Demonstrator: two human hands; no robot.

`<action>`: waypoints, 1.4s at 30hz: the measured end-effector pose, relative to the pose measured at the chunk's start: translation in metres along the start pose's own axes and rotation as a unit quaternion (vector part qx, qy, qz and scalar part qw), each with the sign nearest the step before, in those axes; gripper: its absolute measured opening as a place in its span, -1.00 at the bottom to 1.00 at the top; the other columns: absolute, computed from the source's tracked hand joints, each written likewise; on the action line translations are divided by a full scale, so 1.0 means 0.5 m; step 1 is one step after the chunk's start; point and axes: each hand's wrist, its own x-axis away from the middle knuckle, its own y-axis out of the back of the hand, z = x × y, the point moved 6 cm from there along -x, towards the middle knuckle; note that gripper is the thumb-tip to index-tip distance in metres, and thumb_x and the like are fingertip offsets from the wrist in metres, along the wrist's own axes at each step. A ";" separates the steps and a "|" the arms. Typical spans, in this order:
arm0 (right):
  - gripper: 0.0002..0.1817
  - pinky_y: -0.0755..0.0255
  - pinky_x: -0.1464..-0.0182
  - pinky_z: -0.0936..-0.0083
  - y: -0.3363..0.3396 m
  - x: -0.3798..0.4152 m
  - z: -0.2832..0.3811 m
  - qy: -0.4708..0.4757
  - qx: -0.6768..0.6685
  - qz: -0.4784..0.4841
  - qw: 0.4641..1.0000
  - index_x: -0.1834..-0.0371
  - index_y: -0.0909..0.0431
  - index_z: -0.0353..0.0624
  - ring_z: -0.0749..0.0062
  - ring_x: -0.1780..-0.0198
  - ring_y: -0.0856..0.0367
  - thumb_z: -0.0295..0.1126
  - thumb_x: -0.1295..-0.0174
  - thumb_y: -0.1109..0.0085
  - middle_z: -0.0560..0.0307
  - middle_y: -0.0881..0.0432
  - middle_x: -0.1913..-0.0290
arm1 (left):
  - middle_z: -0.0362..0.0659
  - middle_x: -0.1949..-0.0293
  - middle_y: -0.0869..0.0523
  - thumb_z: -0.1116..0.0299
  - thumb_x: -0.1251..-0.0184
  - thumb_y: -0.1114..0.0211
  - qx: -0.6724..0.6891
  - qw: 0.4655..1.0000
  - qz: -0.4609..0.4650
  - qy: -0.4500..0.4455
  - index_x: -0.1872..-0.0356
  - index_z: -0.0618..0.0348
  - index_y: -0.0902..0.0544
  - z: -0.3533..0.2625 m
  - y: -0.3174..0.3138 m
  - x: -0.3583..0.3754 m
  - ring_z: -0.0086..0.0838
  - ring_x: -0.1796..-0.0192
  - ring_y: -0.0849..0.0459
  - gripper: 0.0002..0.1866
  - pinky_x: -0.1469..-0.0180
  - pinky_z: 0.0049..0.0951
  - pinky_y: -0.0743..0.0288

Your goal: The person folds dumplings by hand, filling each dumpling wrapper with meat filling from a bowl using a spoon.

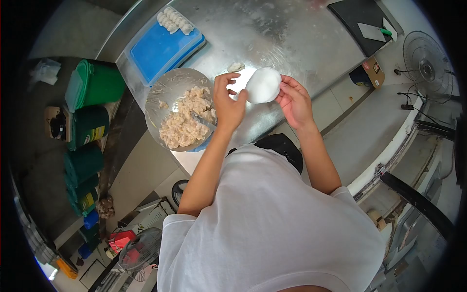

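Observation:
My right hand (296, 104) pinches a stack of round white dumpling wrappers (263, 85) by its right edge, over the metal table. At the left edge of the stack is my left hand (229, 103), fingers curved and spread apart from the thumb, whose tip is right at the wrappers. A small pale dumpling (236, 66) lies on the table just beyond my left fingertips. Left of that hand stands a wide metal bowl (158, 90) of chunky pale filling (182, 129), with a flat metal spatula (203, 121) stuck in it.
A blue tray (158, 51) at the back left bears rows of finished dumplings (174, 20). At the far right of the steel table (272, 34) lie a black board (348, 19) and a green-handled scraper (372, 32). Green bins (97, 87) line the left; a fan (427, 70) stands right.

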 end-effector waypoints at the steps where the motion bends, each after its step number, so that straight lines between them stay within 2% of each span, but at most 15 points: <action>1: -0.74 -0.51 -0.15 0.34 -0.001 0.001 0.008 -0.012 -0.014 0.002 1.000 -0.09 -0.48 -0.37 0.36 -0.03 -0.61 -0.50 -0.41 0.02 0.00 -0.60 -0.02 | -0.09 -0.07 -0.57 0.64 0.00 -0.29 0.002 0.999 0.027 -0.044 0.02 0.18 -0.59 -0.030 0.006 0.000 -0.34 -0.12 -0.57 -0.58 0.07 -0.44 -0.53; 3: -0.74 -0.50 -0.17 0.32 -0.005 0.001 0.019 -0.043 -0.029 0.012 0.999 -0.10 -0.47 -0.36 0.34 -0.05 -0.60 -0.49 -0.42 0.05 0.00 -0.59 -0.03 | -0.07 -0.17 -0.54 0.65 0.01 -0.28 0.003 0.988 0.079 -0.130 -0.01 0.18 -0.58 -0.096 0.020 0.010 -0.29 -0.22 -0.53 -0.55 -0.01 -0.39 -0.53; 5: -0.74 -0.51 -0.17 0.32 -0.010 0.001 0.025 -0.080 -0.031 0.027 0.996 -0.09 -0.47 -0.35 0.33 -0.05 -0.60 -0.48 -0.42 0.05 0.00 -0.59 -0.03 | -0.06 -0.08 -0.62 0.58 0.04 -0.39 -0.073 0.963 0.124 -0.227 0.07 0.20 -0.63 -0.114 0.015 0.022 -0.27 -0.13 -0.62 -0.60 -0.01 -0.34 -0.54; 7: -0.74 -0.50 -0.18 0.33 -0.023 0.002 0.034 -0.088 -0.016 0.031 0.995 -0.09 -0.47 -0.36 0.33 -0.06 -0.60 -0.47 -0.43 0.05 0.00 -0.59 -0.04 | -0.07 0.01 -0.67 0.53 0.06 -0.47 -0.091 0.943 0.180 -0.266 0.12 0.21 -0.65 -0.092 0.002 0.032 -0.26 -0.04 -0.67 -0.62 0.01 -0.32 -0.56; 8: -0.74 -0.50 -0.18 0.34 -0.028 0.002 0.037 -0.091 -0.009 0.033 0.995 -0.09 -0.47 -0.36 0.33 -0.06 -0.59 -0.47 -0.43 0.06 0.00 -0.59 -0.04 | -0.08 0.16 -0.71 0.48 0.09 -0.53 -0.036 0.960 0.187 -0.205 0.20 0.22 -0.67 -0.074 -0.004 0.030 -0.26 0.08 -0.71 -0.65 0.06 -0.33 -0.57; 12: -0.72 -0.49 -0.20 0.34 -0.040 0.007 0.038 -0.076 -0.041 0.020 0.996 -0.12 -0.45 -0.36 0.30 -0.07 -0.59 -0.46 -0.44 0.06 -0.02 -0.58 -0.05 | -0.06 0.24 -0.70 0.58 0.05 -0.49 -0.009 0.973 0.118 -0.200 0.19 0.26 -0.63 -0.137 -0.007 0.029 -0.30 0.20 -0.71 -0.66 0.14 -0.40 -0.60; 15: -0.72 -0.47 -0.23 0.31 -0.054 0.016 0.034 -0.072 -0.089 0.012 0.993 -0.13 -0.43 -0.37 0.23 -0.09 -0.58 -0.48 -0.44 0.07 -0.09 -0.56 -0.05 | -0.07 0.22 -0.70 0.55 0.06 -0.54 -0.007 0.978 0.082 -0.189 0.20 0.27 -0.62 -0.108 -0.021 0.038 -0.37 0.19 -0.72 -0.64 0.11 -0.46 -0.62; 18: -0.71 -0.44 -0.29 0.27 -0.081 0.033 0.049 -0.044 -0.116 0.035 0.992 -0.16 -0.37 -0.38 0.07 -0.17 -0.56 -0.51 -0.43 0.10 -0.18 -0.54 -0.05 | -0.09 0.16 -0.68 0.53 0.07 -0.57 0.132 0.984 0.097 -0.074 0.16 0.29 -0.57 -0.077 -0.027 0.031 -0.43 0.13 -0.71 -0.58 0.04 -0.46 -0.64; 22: -0.67 -0.37 -0.40 0.21 -0.124 0.055 0.061 -0.009 -0.101 0.041 0.994 -0.21 -0.27 -0.40 -0.14 -0.29 -0.47 -0.57 -0.41 0.16 -0.26 -0.51 -0.07 | -0.13 0.12 -0.62 0.62 0.02 -0.53 0.073 0.991 0.089 -0.074 0.05 0.31 -0.46 -0.116 -0.020 0.038 -0.46 0.06 -0.69 -0.50 -0.01 -0.44 -0.64; 23: -0.65 -0.35 -0.42 0.19 -0.128 0.057 0.064 -0.005 -0.108 0.046 0.993 -0.23 -0.25 -0.41 -0.18 -0.32 -0.44 -0.59 -0.40 0.18 -0.27 -0.51 -0.07 | -0.12 0.13 -0.63 0.61 0.00 -0.52 0.113 0.989 0.075 -0.064 0.07 0.30 -0.48 -0.113 -0.021 0.038 -0.46 0.09 -0.69 -0.53 0.02 -0.44 -0.64; 25: -0.65 -0.32 -0.44 0.15 -0.132 0.057 0.074 0.003 -0.107 0.053 0.993 -0.23 -0.23 -0.42 -0.18 -0.32 -0.44 -0.61 -0.39 0.20 -0.30 -0.50 -0.10 | -0.11 0.16 -0.65 0.58 -0.02 -0.50 0.191 0.979 0.047 -0.044 0.09 0.28 -0.50 -0.100 -0.025 0.037 -0.48 0.15 -0.69 -0.58 0.09 -0.46 -0.64; 28: -0.64 -0.28 -0.46 0.11 -0.150 0.060 0.092 -0.007 -0.091 0.075 0.993 -0.23 -0.20 -0.43 -0.18 -0.34 -0.42 -0.64 -0.37 0.21 -0.37 -0.46 -0.16 | -0.11 0.11 -0.63 0.60 -0.04 -0.49 0.283 0.957 0.058 0.020 0.08 0.29 -0.48 -0.074 -0.029 0.035 -0.51 0.13 -0.67 -0.56 0.07 -0.47 -0.62; 31: -0.64 -0.23 -0.48 0.08 -0.168 0.069 0.095 -0.014 -0.094 0.078 0.992 -0.22 -0.20 -0.43 -0.18 -0.36 -0.38 -0.64 -0.37 0.20 -0.44 -0.41 -0.21 | -0.12 0.07 -0.61 0.65 -0.06 -0.47 0.323 0.944 0.060 -0.013 0.07 0.32 -0.47 -0.104 -0.023 0.037 -0.54 0.11 -0.66 -0.57 0.07 -0.49 -0.60; 38: -0.64 -0.16 -0.51 0.05 -0.182 0.071 0.113 -0.033 -0.137 0.087 0.986 -0.22 -0.20 -0.44 -0.18 -0.41 -0.31 -0.60 -0.38 0.19 -0.54 -0.33 -0.28 | -0.11 0.12 -0.58 0.71 -0.15 -0.40 0.400 0.909 0.040 0.108 0.07 0.38 -0.46 -0.099 -0.023 0.047 -0.51 0.13 -0.68 -0.64 0.09 -0.58 -0.61; 42: -0.60 -0.11 -0.55 0.10 -0.184 0.077 0.098 -0.092 -0.207 0.093 0.970 -0.26 -0.17 -0.50 -0.20 -0.51 -0.10 -0.58 -0.38 0.20 -0.54 -0.11 -0.42 | -0.09 0.16 -0.60 0.72 -0.16 -0.38 0.392 0.907 0.017 0.152 0.10 0.38 -0.48 -0.104 -0.011 0.054 -0.51 0.19 -0.69 -0.68 0.09 -0.58 -0.62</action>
